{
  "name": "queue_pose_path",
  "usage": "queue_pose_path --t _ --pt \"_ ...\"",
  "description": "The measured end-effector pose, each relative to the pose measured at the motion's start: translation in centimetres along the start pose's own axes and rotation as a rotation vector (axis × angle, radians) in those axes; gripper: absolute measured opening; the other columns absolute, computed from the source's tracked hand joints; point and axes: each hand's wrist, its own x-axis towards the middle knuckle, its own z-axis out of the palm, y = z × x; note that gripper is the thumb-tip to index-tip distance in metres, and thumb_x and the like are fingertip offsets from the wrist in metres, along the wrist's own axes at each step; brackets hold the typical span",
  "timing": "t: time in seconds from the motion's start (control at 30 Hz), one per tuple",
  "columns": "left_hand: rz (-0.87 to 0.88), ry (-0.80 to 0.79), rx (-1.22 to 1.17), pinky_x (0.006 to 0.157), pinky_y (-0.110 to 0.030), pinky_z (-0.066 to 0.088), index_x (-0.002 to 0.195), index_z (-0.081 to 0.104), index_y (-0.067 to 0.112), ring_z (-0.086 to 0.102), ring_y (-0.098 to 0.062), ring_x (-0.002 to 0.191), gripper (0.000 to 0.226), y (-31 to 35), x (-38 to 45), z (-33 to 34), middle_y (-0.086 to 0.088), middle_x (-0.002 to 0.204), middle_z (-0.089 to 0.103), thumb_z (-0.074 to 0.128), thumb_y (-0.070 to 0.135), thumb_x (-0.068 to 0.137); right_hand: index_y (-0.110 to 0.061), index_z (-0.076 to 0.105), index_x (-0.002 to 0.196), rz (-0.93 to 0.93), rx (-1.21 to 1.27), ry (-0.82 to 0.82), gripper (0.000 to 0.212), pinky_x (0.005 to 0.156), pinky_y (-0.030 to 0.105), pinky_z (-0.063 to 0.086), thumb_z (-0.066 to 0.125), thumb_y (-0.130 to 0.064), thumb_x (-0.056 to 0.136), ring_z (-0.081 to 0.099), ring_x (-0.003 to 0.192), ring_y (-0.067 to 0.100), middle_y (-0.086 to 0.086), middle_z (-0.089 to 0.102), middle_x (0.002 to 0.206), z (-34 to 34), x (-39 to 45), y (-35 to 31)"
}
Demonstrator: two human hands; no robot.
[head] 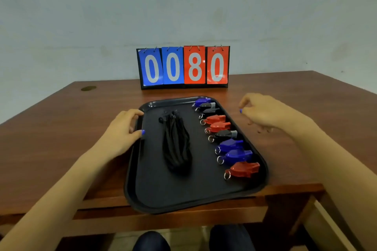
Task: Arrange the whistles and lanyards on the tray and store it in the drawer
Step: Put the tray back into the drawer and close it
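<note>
1. While its thumb and curled fingers clasp the left rim of the black tray (130, 185), the left hand (124, 130) lies against that edge, blue-painted nails showing.
2. Off the tray's right side, the right hand (263, 114) hangs just above the wooden table (51, 138) with fingers loosely bent and nothing in them; it touches neither tray nor whistles.
3. On the tray's left half lies a bundle of black lanyards (176, 142), running from far to near.
4. Along the right rim the whistles (222, 127) sit in a row, each with a metal ring toward the tray's middle: blue and black ones at the far end, then two red, one black, two blue, and one red nearest.
5. The tray's near edge overhangs the table front.
6. Behind it, against the wall, stands a flip scoreboard (183, 66) reading 0080.
</note>
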Motion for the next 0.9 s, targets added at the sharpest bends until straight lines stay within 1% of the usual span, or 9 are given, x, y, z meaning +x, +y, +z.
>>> queue_pose_path --t 0.1,0.17,0.37,0.43,0.5,0.6,0.7,0.77,0.9 --pt "-0.010 -0.034 0.047 0.084 -0.030 0.040 0.136 0.035 0.016 0.055 -0.026 0.103 0.060 0.1 -0.4 0.0 -0.009 0.132 0.043 0.063 0.024 0.084 -0.009 0.048 0.111 0.144 0.107 -0.152 0.026 0.037 0.022 0.042 0.029 -0.005 0.093 0.054 0.048 0.019 0.010 0.059 0.077 0.7 1.7 1.3" --pt "-0.022 -0.025 0.014 0.081 -0.029 0.039 0.137 0.036 0.016 0.056 -0.025 0.100 0.059 0.3 -0.7 -0.3 -0.007 0.131 0.046 0.063 0.026 0.085 -0.009 0.050 0.104 0.183 0.186 -0.222 0.025 0.040 0.022 0.036 0.028 -0.002 0.094 0.048 0.046 0.016 0.009 0.056 0.071 1.4 2.2 1.2" --pt "-0.242 -0.073 0.068 0.076 -0.027 0.037 0.123 0.051 0.011 0.053 -0.019 0.088 0.042 -0.1 -1.0 -1.0 -0.005 0.100 0.062 0.056 0.034 0.088 -0.007 0.051 0.073 0.194 0.207 -0.236 0.023 0.037 0.013 0.024 0.037 -0.010 0.091 0.030 0.033 0.014 0.008 0.042 0.049 2.7 3.4 0.2" --pt "-0.308 -0.114 0.151 0.077 -0.031 0.042 0.091 0.062 0.020 0.057 -0.021 0.086 0.026 -0.1 -1.0 -1.1 -0.004 0.093 0.066 0.052 0.044 0.088 -0.006 0.052 0.079 0.208 0.227 -0.254 0.022 0.039 0.016 0.027 0.038 -0.016 0.093 0.032 0.037 0.014 0.008 0.043 0.050 2.6 3.4 -0.2" --pt "-0.335 -0.147 0.246 0.078 -0.033 0.038 0.075 0.058 0.021 0.056 -0.022 0.084 0.034 0.1 -0.8 -0.8 0.002 0.080 0.063 0.046 0.050 0.089 -0.005 0.054 0.079 0.215 0.226 -0.264 0.023 0.040 0.019 0.037 0.037 -0.013 0.092 0.038 0.044 0.014 0.007 0.048 0.056 2.5 3.5 -0.5" --pt "-0.350 -0.177 0.293 0.072 -0.031 0.033 0.072 0.049 0.017 0.051 -0.017 0.070 0.037 0.6 -0.6 -0.3 0.007 0.064 0.053 0.043 0.048 0.091 -0.006 0.049 0.072 0.235 0.168 -0.273 0.023 0.037 0.022 0.046 0.036 -0.008 0.091 0.047 0.052 0.017 0.010 0.051 0.067 3.0 3.9 -0.7" --pt "-0.366 -0.251 0.071 0.055 -0.023 0.039 0.080 0.062 0.004 0.051 -0.005 0.040 0.033 0.7 -0.4 -0.9 0.003 0.036 0.053 0.050 0.032 0.092 0.002 0.052 0.087 0.249 0.132 -0.265 0.018 0.038 0.027 0.049 0.036 -0.006 0.090 0.059 0.058 0.029 0.022 0.060 0.079 3.6 4.3 -0.4" --pt "-0.364 -0.313 -0.007 0.054 -0.023 0.039 0.078 0.062 0.002 0.048 -0.003 0.030 0.031 0.8 -0.5 -1.3 0.000 0.034 0.052 0.052 0.027 0.092 0.006 0.056 0.089 0.259 0.139 -0.259 0.020 0.041 0.029 0.051 0.039 -0.005 0.088 0.062 0.059 0.033 0.026 0.063 0.082 3.7 4.3 -0.1" --pt "-0.330 -0.330 -0.109 0.051 -0.024 0.038 0.064 0.053 0.007 0.048 -0.009 0.030 0.032 1.2 -1.0 -0.9 -0.005 0.038 0.049 0.055 0.025 0.091 -0.004 0.047 0.070 0.285 0.184 -0.193 0.028 0.036 0.026 0.046 0.038 -0.015 0.094 0.058 0.058 0.030 0.021 0.058 0.081 3.7 4.1 1.1"
